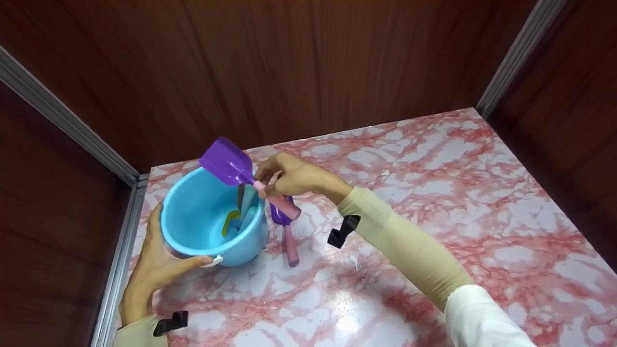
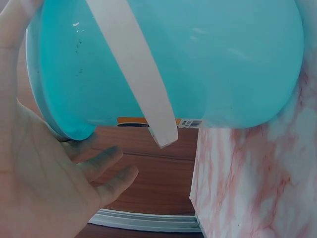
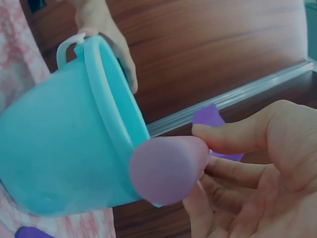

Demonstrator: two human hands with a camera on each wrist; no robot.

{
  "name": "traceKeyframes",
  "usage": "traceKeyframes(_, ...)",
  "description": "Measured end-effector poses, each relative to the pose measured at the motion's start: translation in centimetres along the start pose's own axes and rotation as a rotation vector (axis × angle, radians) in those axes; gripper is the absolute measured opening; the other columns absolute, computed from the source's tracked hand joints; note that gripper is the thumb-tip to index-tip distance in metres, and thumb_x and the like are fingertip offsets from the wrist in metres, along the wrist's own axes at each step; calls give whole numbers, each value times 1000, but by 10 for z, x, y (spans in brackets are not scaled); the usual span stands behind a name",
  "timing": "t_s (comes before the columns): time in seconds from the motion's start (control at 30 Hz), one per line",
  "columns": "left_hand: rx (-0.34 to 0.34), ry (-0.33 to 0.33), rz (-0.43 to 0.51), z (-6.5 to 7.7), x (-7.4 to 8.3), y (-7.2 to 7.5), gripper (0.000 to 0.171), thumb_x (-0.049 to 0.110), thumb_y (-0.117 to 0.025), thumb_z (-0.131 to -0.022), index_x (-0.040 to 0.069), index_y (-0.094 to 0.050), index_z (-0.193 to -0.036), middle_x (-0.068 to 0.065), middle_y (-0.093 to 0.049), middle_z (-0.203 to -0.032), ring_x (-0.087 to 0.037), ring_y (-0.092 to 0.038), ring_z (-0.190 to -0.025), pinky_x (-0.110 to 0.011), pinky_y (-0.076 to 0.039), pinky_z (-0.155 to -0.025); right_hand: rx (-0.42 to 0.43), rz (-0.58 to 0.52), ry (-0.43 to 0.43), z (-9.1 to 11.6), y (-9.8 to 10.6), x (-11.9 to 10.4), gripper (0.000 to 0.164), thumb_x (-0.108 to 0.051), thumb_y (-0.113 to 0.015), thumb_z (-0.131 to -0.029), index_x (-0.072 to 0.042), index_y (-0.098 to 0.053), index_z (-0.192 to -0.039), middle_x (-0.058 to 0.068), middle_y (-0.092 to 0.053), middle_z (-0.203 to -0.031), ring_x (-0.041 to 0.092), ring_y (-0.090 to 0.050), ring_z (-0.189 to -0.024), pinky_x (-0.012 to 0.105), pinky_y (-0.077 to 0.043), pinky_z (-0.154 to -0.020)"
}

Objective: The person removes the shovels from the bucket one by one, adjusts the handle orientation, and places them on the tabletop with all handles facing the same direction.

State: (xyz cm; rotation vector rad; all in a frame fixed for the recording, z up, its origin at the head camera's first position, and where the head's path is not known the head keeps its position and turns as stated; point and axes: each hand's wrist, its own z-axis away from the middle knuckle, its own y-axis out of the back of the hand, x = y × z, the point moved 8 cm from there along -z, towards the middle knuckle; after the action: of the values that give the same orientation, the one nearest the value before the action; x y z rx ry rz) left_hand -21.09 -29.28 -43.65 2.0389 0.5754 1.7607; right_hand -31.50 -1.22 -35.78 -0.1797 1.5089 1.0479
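A light blue bucket (image 1: 238,248) stands on the table with its mouth facing up toward the head camera. My left hand (image 1: 159,262) holds it at the rim, thumb by the white handle (image 2: 133,64) and fingers along the outer wall. Between thumb and fingers, my right hand (image 1: 294,176) pinches the pink handle (image 3: 168,168) of a purple toy shovel (image 1: 226,161). The shovel's blade overlaps the bucket's far rim in the head view. Inside the bucket lie a yellow-green piece (image 1: 229,224) and several blue pieces (image 1: 248,205), partly hidden by the rim.
Right beside the bucket, a second purple toy tool with a pink handle (image 1: 290,248) lies on the table, its head partly covered. The table (image 1: 409,202) has a red and white marbled top. Dark wooden panels (image 1: 313,67) enclose it behind and at both sides.
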Motion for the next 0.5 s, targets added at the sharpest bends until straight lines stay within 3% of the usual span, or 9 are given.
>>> traceKeyframes(0.17,-2,-13,-12,-2,3,0,150,21,-107,-59,33,-8,-171,-4,-33,-167,-32,-40,-144,-62,-42,-115,51,-78,-20,4,8,12,25,-10,-74,-99,-9,-76,-123,9,-74,-113,25,-67,-104,36,-62,-82)
traceKeyframes(0.37,6,0,-25,-1,2,1,151,21,-107,-59,34,-8,-171,-2,-33,-167,-29,-41,-143,-47,-43,-113,135,-137,-67,8,16,28,28,-7,-77,-95,-8,-77,-123,9,-75,-112,25,-66,-104,34,-63,-77)
traceKeyframes(0.5,9,3,-7,1,0,-1,149,21,-107,-60,35,-8,-171,-1,-33,-168,-30,-41,-144,-53,-45,-114,164,-159,-73,12,17,39,28,-5,-78,-93,-5,-78,-122,11,-76,-111,23,-69,-99,34,-65,-74)
